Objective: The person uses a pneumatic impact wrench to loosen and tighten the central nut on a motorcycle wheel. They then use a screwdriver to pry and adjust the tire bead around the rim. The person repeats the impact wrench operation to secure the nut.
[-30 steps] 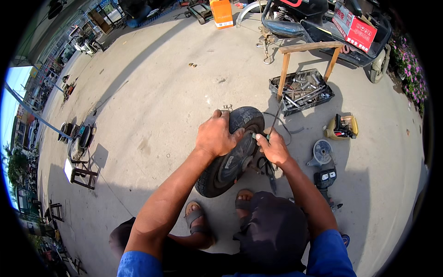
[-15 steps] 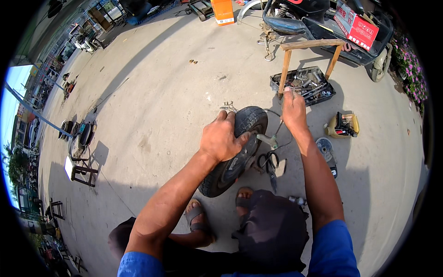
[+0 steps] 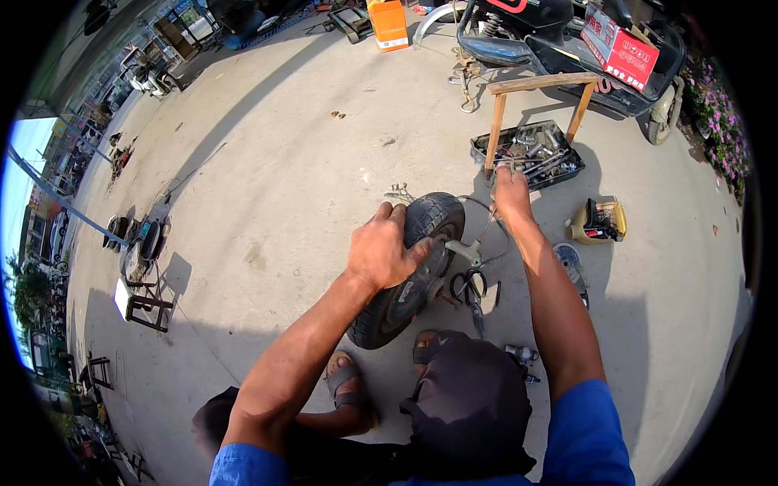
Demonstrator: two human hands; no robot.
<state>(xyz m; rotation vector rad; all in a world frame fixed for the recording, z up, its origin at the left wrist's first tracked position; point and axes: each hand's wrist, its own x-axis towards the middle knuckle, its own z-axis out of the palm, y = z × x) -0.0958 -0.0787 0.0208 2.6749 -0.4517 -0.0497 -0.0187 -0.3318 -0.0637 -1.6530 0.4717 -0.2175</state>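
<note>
A small black wheel with its tyre stands upright on the concrete in front of my sandalled feet. My left hand rests on top of the tyre and grips it. My right hand is stretched out to the near edge of a black tool tray; whether it holds a tool I cannot tell. A metal axle part sticks out of the wheel's hub. Scissors or pliers lie on the ground beside the wheel.
A wooden stool frame straddles the tool tray. Behind it is a parked scooter carrying a red box. A yellow tool case lies at right, an orange box at the back, stools at left.
My right hand has left the wheel's hub and reached forward and to the right, up to the tool tray. My left hand has stayed on the tyre.
</note>
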